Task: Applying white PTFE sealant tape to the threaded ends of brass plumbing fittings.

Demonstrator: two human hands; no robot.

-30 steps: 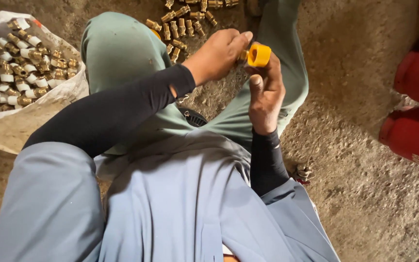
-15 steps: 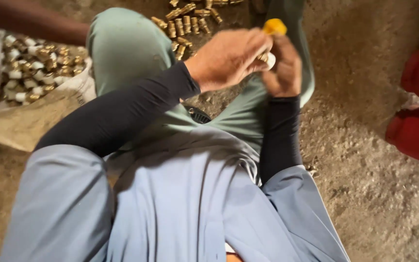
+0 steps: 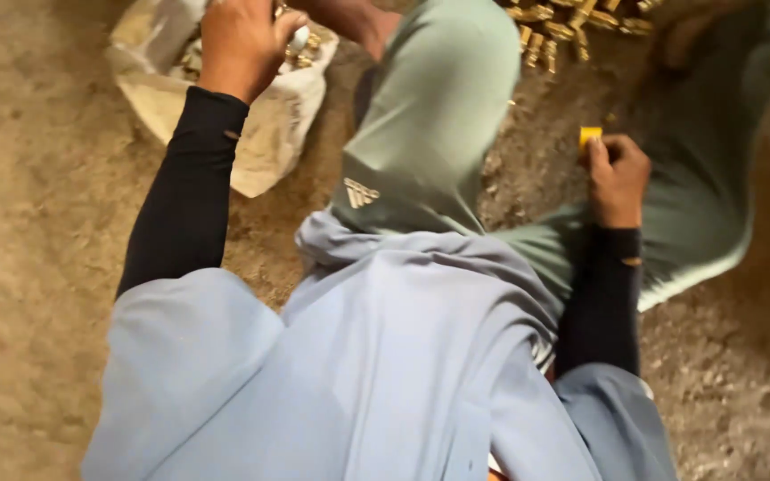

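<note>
Gripping a small fitting [image 3: 296, 37] over the sack [image 3: 269, 134], left hand [image 3: 241, 40] is closed. Right hand [image 3: 618, 174] pinches a yellow cap [image 3: 589, 136]. Both look light, rigid; best held by their sides.

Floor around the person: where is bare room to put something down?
Bare floor lies left of the sack and left arm, and lower right beside the right sleeve. It is crowded at the top: brass fittings lie between the knees, and the left hand fills the sack mouth. The right hand holds a yellow piece.

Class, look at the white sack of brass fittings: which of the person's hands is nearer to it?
Left. The left hand is over the white sack mouth; the right hand is far across the bent knee, holding a yellow piece.
</note>
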